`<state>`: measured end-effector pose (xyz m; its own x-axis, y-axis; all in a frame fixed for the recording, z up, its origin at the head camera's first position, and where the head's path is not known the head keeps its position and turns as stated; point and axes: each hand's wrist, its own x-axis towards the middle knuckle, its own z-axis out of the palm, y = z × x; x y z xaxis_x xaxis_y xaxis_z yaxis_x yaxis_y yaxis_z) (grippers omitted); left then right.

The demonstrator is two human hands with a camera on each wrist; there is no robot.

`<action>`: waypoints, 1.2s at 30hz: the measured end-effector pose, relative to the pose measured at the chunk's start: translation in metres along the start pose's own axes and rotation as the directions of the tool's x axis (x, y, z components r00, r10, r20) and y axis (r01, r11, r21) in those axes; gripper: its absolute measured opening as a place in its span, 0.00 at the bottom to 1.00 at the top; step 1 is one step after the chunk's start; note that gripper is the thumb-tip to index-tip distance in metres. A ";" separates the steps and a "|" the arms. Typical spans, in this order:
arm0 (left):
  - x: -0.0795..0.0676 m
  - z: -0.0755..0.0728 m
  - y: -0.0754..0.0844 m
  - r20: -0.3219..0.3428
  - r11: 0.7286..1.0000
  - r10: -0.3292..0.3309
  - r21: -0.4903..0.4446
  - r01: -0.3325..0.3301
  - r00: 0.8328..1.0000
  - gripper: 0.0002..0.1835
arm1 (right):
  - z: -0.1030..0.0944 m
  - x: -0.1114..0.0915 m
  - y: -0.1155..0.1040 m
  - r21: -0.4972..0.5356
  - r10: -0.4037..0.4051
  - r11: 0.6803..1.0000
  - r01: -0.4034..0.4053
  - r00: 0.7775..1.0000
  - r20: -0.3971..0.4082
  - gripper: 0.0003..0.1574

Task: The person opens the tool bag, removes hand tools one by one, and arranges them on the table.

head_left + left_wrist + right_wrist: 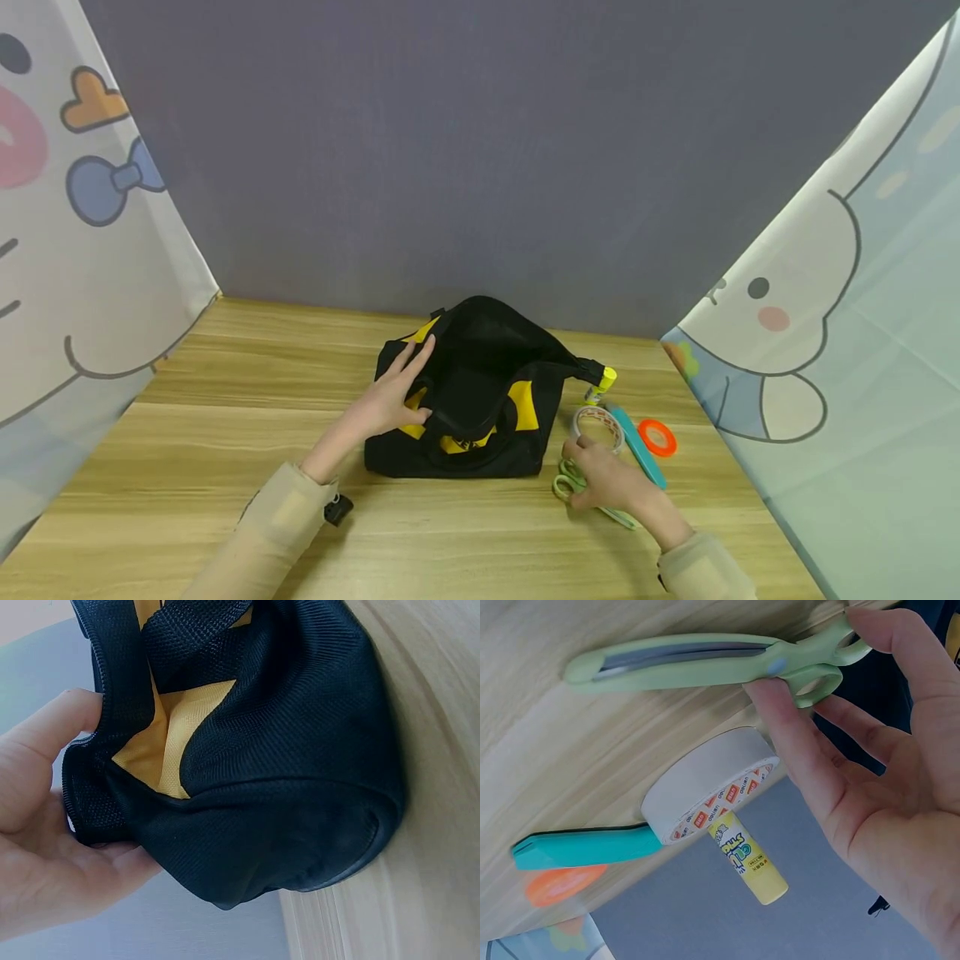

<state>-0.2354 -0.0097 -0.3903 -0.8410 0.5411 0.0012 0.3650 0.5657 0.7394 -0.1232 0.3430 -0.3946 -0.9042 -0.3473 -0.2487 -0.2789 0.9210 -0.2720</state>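
Observation:
A black and yellow zippered bag [300,720] stands on the wooden table with its mouth gaping. My left hand [390,404] holds the left side of its mouth. The left wrist view shows the thumb over the zipper edge and the fingers behind it. To the right of the bag, my right hand [607,475] has thumb and fingers at the handles of light green scissors [682,664]. These lie with a green cover along the blades. Just beyond the scissors is a white tape roll [705,776] with a printed core, near a yellow glue stick [750,859].
A slim teal tool [639,452] lies right of the tape roll, and an orange ring-shaped roll [670,446] lies beside it. Behind the table [225,400] rises a grey panel [450,150]. Cartoon-printed sheets [892,375] flank both sides.

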 end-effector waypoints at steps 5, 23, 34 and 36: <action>0.001 0.000 -0.002 0.001 1.000 0.006 0.001 -0.006 1.000 0.60 | 0.002 0.001 0.001 -0.009 0.014 1.000 -0.014 1.000 0.005 0.31; 0.002 -0.001 -0.002 -0.007 1.000 0.016 0.003 -0.016 1.000 0.60 | 0.002 0.004 -0.002 -0.014 0.039 0.999 -0.039 0.999 0.028 0.30; 0.002 -0.001 -0.002 -0.005 1.000 0.018 -0.003 -0.018 1.000 0.60 | 0.003 0.004 -0.003 0.001 0.031 1.000 -0.031 0.999 0.030 0.31; 0.003 0.000 -0.003 -0.005 1.000 0.020 -0.007 -0.020 1.000 0.60 | 0.002 0.004 -0.004 0.002 0.038 0.999 -0.038 0.999 0.035 0.31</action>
<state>-0.2388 -0.0102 -0.3920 -0.8356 0.5490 0.0189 0.3787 0.5508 0.7438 -0.1248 0.3377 -0.3966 -0.9024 -0.3177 -0.2910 -0.2434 0.9333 -0.2641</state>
